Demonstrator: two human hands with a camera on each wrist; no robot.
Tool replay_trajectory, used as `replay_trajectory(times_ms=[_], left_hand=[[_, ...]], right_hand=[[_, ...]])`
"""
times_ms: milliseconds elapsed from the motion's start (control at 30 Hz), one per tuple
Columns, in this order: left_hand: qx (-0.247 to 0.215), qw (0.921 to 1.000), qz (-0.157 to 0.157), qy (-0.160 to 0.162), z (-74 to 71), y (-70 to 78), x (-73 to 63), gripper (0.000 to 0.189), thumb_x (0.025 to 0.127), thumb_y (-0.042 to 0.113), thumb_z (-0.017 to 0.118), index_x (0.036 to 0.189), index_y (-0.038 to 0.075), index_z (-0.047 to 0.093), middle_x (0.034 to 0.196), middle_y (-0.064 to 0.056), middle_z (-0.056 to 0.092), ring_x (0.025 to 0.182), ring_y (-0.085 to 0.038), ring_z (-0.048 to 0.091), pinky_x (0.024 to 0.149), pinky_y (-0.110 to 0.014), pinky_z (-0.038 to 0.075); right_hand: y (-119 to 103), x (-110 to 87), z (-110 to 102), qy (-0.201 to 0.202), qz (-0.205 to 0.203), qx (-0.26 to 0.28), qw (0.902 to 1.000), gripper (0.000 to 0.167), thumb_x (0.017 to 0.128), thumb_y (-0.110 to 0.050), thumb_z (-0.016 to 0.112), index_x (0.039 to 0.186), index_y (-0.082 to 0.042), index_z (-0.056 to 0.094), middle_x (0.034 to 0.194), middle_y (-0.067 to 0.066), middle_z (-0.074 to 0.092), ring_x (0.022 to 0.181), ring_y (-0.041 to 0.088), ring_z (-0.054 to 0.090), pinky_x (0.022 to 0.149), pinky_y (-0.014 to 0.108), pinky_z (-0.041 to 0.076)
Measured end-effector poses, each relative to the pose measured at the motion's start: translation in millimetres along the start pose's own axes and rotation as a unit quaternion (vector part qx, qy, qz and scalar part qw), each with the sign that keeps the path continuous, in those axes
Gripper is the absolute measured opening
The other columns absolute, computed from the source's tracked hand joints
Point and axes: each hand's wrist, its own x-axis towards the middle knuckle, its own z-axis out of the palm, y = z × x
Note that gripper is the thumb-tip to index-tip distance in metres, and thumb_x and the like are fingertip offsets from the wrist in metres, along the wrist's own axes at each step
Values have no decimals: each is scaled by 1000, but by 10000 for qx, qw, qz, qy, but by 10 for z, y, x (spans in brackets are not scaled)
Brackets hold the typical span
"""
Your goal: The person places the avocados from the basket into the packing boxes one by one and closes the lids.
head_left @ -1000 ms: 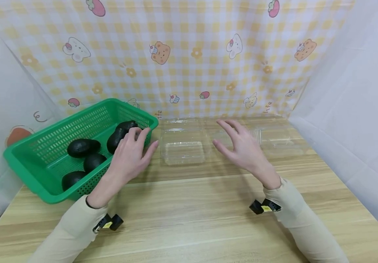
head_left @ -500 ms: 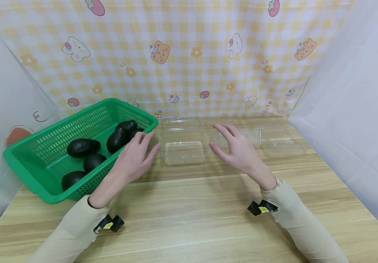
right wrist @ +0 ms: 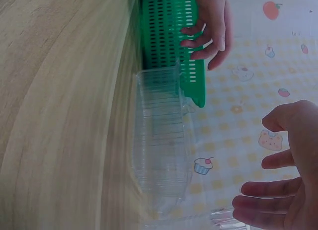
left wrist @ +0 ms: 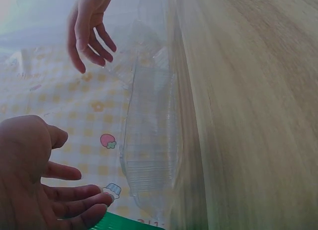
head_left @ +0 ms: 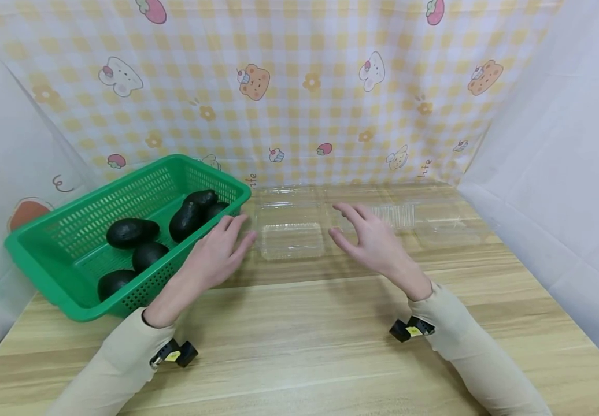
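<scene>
A clear plastic clamshell box (head_left: 293, 240) stands at the back of the table with its lid raised, between my two hands. My left hand (head_left: 215, 254) hovers at the box's left side, beside the green basket's near corner, fingers spread and holding nothing. On the other side my right hand (head_left: 374, 242) is held in the air with loosely bent fingers, also holding nothing. Both wrist views show the box's ribbed side (left wrist: 151, 135) with each hand apart from it. Dark avocados (head_left: 132, 233) lie in the green basket (head_left: 91, 315) at the left.
More clear plastic boxes (head_left: 442, 225) stand to the right, partly behind my right hand. A yellow checked cloth (head_left: 304, 115) hangs behind the table (head_left: 299, 346), and white cloth (head_left: 554, 144) closes off the right side.
My right hand has moved left and slightly toward me, closer to the clamshell box. The left hand has drawn a little down and right, off the basket's rim. The box and avocados stay put.
</scene>
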Motion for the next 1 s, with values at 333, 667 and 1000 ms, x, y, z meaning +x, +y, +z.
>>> replay_trajectory(times_ms=[333, 667, 1000], left_hand=[[-225, 9989, -391, -87, 42, -24, 5, 50, 109, 37, 45, 141, -1, 52, 122, -21, 60, 105, -36, 62, 83, -54, 53], [-1018, 9917, -741, -249, 70, -54, 9, 41, 108, 32, 47, 125, -3, 61, 102, -13, 68, 90, -27, 63, 79, -47, 53], [-1714, 9782, -994, -621, 160, -93, 27, 34, 107, 22, 49, 117, -5, 66, 94, -15, 70, 77, -24, 63, 68, -37, 49]], right_hand=[[34, -2, 112, -150, 140, 23, 9998, 36, 102, -29, 61, 127, -4, 64, 105, 14, 69, 92, 31, 70, 74, 44, 58], [42, -1, 195, -358, 342, -43, 9988, 21, 102, -23, 59, 96, -5, 70, 75, 2, 68, 62, 14, 63, 57, 35, 54], [45, -11, 236, -575, 460, -161, 9972, 28, 103, -21, 57, 82, -6, 68, 56, -6, 46, 48, 7, 38, 46, 27, 34]])
